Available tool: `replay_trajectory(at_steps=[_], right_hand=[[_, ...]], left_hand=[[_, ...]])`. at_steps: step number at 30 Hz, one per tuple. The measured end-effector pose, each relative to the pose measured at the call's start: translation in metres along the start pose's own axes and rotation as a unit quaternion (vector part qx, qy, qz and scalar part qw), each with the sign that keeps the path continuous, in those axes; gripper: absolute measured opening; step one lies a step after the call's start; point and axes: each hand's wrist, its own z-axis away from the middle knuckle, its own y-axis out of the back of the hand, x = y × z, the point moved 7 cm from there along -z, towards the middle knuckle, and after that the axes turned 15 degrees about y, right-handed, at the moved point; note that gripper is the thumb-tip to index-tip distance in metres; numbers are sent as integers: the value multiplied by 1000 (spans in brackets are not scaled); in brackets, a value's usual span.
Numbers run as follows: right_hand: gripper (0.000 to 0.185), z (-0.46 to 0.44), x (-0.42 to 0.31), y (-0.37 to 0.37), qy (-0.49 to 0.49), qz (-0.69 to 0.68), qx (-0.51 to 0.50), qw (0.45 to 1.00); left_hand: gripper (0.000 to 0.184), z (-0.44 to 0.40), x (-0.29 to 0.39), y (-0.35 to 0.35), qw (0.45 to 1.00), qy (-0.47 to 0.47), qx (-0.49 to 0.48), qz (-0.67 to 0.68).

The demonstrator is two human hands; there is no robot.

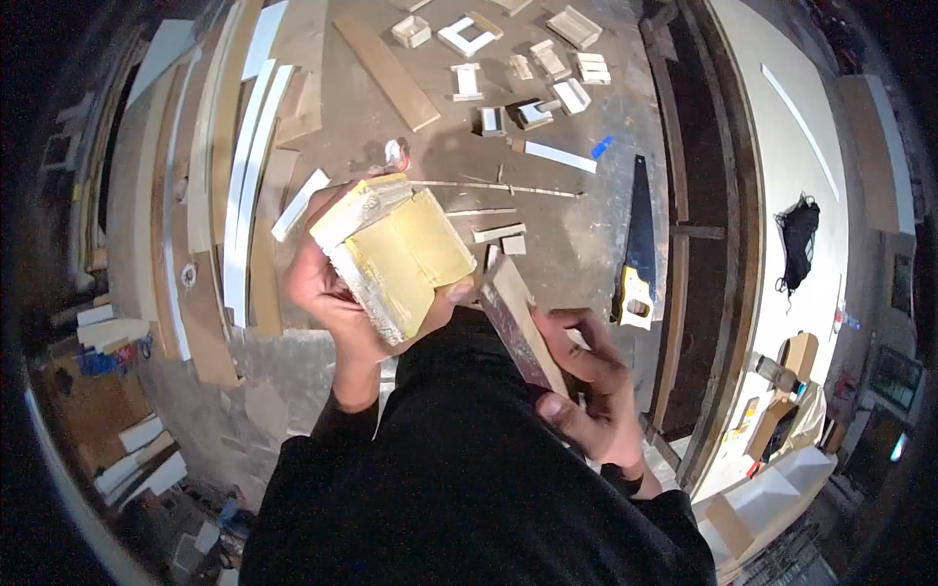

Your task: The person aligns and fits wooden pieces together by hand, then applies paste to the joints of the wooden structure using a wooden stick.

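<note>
My left hand [322, 288] is wrapped round a small wooden box [410, 252]. Its yellowish faces are turned up toward me, and its edges look pale and rough. In my right hand [598, 386] I grip a long wooden block [518, 317] between thumb and fingers. The block is tilted, its upper end close to the right side of the box; whether the two touch, I cannot tell. Just beyond my hands, short wood offcuts [500, 232] and a thin stick [498, 186] lie on the work surface [576, 230].
A handsaw [638, 234] with a yellow handle lies to the right. Several small wooden frames and boxes [547, 59] are spread at the far side. A brown board [386, 68] lies beyond my left hand, and long strips [256, 186] line the left. Dark wooden beams [723, 234] run along the right.
</note>
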Motion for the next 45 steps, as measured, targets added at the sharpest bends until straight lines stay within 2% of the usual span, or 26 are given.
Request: replay_trajectory(at_steps=[3, 4, 7, 9, 11, 13, 14, 17, 19, 20, 21, 23, 24, 25, 26, 27, 28, 30, 32, 33, 34, 35, 38, 39, 41, 45], right_hand=[[67, 9, 13, 11, -41, -48, 92, 994], [70, 8, 7, 11, -49, -64, 133, 988], [71, 2, -3, 10, 24, -11, 75, 997], [72, 5, -6, 8, -14, -28, 81, 996], [72, 1, -12, 2, 81, 2, 34, 996], [72, -8, -11, -5, 89, -10, 24, 996], [71, -15, -7, -8, 72, -28, 27, 997], [68, -21, -8, -9, 77, -28, 42, 996], [66, -5, 13, -9, 32, -35, 18, 999], [60, 1, 33, -2, 8, 25, 9, 1000], [59, 18, 77, 6, -117, 22, 56, 991], [65, 30, 160, 27, -158, 188, 70, 967], [67, 44, 212, 33, -158, 312, 30, 936], [67, 61, 260, 33, -157, 313, 32, 936], [71, 67, 291, 30, -62, 370, 14, 927], [75, 60, 282, 20, 33, 422, -4, 906], [75, 64, 283, 18, 29, 422, -4, 906], [83, 66, 297, 20, -150, 482, -54, 862], [83, 46, 273, 21, -107, 485, -21, 867], [83, 32, 256, 21, -66, 483, 12, 873], [78, 10, 236, 23, -7, 350, 46, 935], [70, -12, 208, 20, -38, 58, 98, 993], [65, -62, 75, 6, 109, -278, 1, 954], [65, -67, 54, 12, 109, -276, 3, 955], [77, -71, 30, 2, 115, -100, -136, 979], [68, -69, 34, 7, 169, -36, -88, 981]], left_hand=[[83, 5, 12, 13, 996, -77, 23, -49], [99, 10, 6, 12, 993, -71, -30, -92], [114, 16, 0, 9, 982, -72, -73, -161], [114, 20, 3, 12, 981, -81, -48, -168], [113, 23, 5, 15, 981, -59, -54, -179], [113, 23, 4, 5, 979, -34, -70, -188], [99, 24, 6, 2, 997, -36, -13, -60], [84, 16, 7, 8, 998, -35, 28, 37], [86, 9, 6, 17, 998, -60, 15, -7], [87, 6, 4, 22, 999, -48, -3, -23], [87, 6, 8, 23, 999, -48, 5, -24], [83, 5, 16, 10, 995, -30, -93, 27], [87, 8, 11, 5, 989, 10, -129, 68], [87, 11, 15, 3, 989, 9, -130, 70], [90, 10, 11, -1, 981, 82, -145, 102], [93, 12, 5, -4, 964, 141, -177, 138], [97, 15, -1, -6, 943, 202, -202, 171], [95, 22, -3, -10, 941, 171, -203, 208], [92, 25, -5, -5, 940, 134, -199, 243], [92, 28, -14, -6, 917, 186, -260, 239], [91, 35, -21, -8, 885, 241, -321, 236], [92, 40, -25, -7, 869, 277, -346, 222], [93, 60, -29, -14, 845, 316, -334, 272], [93, 64, -29, -15, 849, 301, -337, 275], [93, 67, -27, -14, 852, 284, -341, 279], [93, 76, -39, -12, 815, 355, -356, 286]])
